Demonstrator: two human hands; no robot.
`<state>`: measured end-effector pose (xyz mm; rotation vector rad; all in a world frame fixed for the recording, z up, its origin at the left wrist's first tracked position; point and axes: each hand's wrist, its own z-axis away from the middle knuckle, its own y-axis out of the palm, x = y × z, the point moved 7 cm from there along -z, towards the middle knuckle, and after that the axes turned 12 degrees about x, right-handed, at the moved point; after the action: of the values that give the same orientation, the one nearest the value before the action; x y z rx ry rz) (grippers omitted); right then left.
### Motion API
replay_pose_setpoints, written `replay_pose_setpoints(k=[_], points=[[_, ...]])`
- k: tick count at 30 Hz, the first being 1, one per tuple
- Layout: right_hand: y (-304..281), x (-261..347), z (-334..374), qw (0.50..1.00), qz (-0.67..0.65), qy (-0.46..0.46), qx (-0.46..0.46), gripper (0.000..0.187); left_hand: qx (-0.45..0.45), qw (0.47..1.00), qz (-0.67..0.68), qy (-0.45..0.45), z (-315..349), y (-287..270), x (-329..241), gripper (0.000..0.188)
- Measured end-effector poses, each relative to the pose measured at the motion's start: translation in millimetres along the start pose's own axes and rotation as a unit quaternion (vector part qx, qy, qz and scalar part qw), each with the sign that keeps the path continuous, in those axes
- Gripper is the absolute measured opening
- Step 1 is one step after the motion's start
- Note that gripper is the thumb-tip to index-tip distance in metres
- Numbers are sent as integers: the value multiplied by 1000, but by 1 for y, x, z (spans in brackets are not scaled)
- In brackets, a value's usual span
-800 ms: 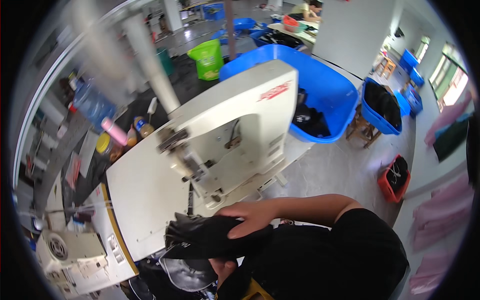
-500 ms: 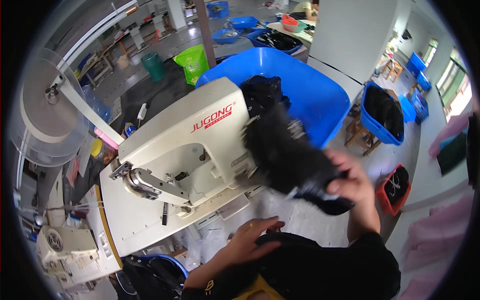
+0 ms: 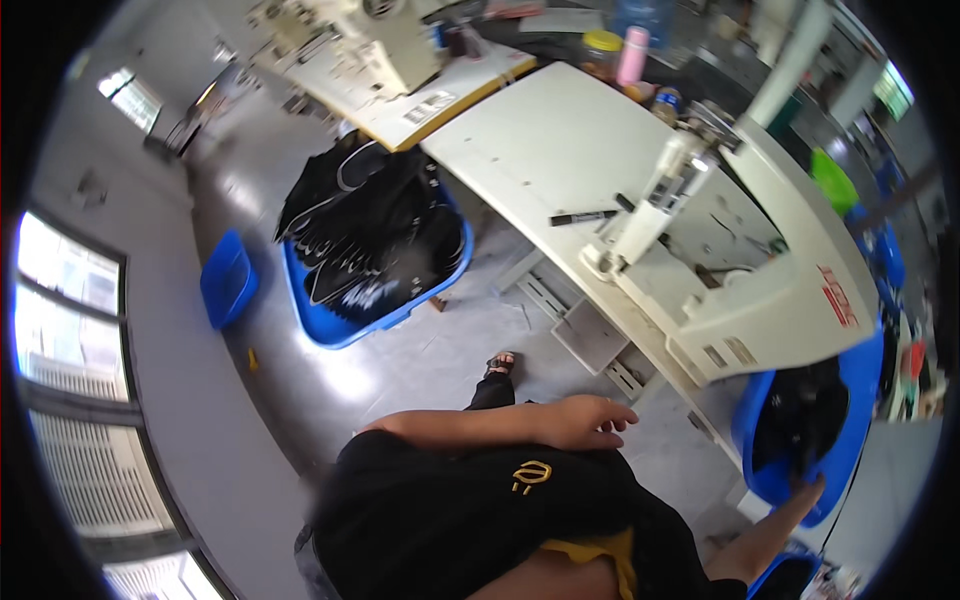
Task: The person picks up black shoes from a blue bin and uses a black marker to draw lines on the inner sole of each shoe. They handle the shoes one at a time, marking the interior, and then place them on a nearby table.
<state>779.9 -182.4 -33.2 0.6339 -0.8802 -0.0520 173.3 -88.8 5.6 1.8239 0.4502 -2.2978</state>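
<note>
My left hand is held in front of my body, its fingers loosely bent and apart, with nothing in it. At the far right, my right hand reaches to the near rim of a blue tub. Black fabric pieces lie in that tub, right by the fingers. Those fingers are blurred and partly lost against the dark cloth, so their grip does not show. Between the tub and the white tabletop stands a cream-coloured sewing machine.
Left of the table, another blue tub is heaped with black cut pieces with pale edging. A black marker lies on the tabletop. An empty-looking blue basin leans by the wall, and a second machine stands behind.
My view has swung left, bringing the left tub and windows in. The black cloth my right hand held up beside the machine is no longer raised; that hand is now at the right tub.
</note>
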Motion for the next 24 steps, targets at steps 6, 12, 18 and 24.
replay_pose_setpoints(k=[6,12,18,24], points=[[74,-10,84,914,346,-170,-127,35,-192,980,34,-39,97,-55,51,44],[207,-140,235,655,468,-590,60,22,-522,828,-188,-86,270,-210,108,43],[371,-462,301,661,496,-240,510,26,-743,592,-241,-199,469,-386,182,35],[514,-732,411,640,481,187,569,52,-443,788,118,-411,491,-445,350,84]])
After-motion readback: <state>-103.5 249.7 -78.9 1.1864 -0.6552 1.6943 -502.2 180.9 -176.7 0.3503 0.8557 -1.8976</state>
